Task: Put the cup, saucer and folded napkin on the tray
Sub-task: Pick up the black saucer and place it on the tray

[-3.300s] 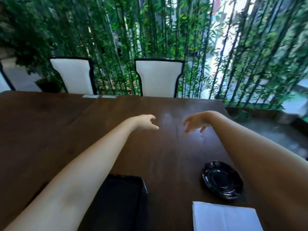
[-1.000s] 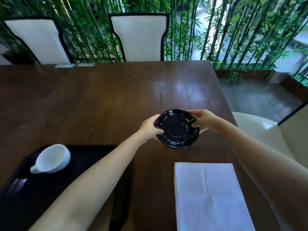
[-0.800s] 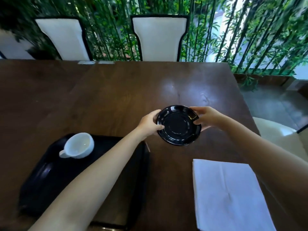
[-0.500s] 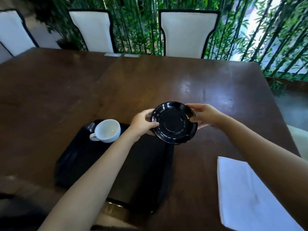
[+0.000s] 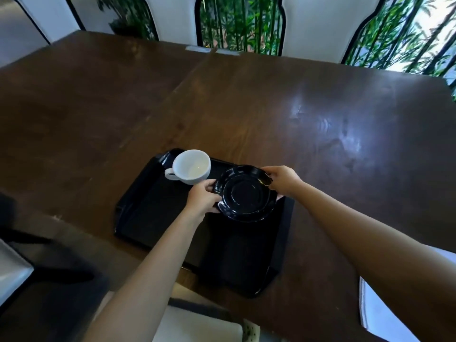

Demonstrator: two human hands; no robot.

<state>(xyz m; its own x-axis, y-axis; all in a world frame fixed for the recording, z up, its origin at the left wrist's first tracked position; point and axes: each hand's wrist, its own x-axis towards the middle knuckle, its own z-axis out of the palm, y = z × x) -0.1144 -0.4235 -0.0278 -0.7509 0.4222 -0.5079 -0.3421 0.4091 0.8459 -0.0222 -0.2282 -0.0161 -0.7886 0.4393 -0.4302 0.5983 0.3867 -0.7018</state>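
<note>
A black saucer [image 5: 246,195] hangs over the far right part of the black tray [image 5: 153,218]. My left hand [image 5: 202,198] grips its left rim and my right hand [image 5: 283,180] grips its right rim. Whether the saucer touches the tray I cannot tell. A white cup [image 5: 191,167] sits in the tray's far left corner, handle to the left, close to my left hand. The white folded napkin [image 5: 380,314] lies on the table at the lower right, mostly hidden behind my right arm.
The tray lies on a dark brown wooden table [image 5: 246,107]. White chairs with black frames [image 5: 318,23] stand along the far edge, with green bamboo behind. A dark seat [image 5: 49,280] and a pale cushion [image 5: 197,327] show at the near edge.
Both hands carried the saucer left from beside the napkin to over the tray, next to the cup. My view has turned left and down, so the napkin slid to the frame's right edge.
</note>
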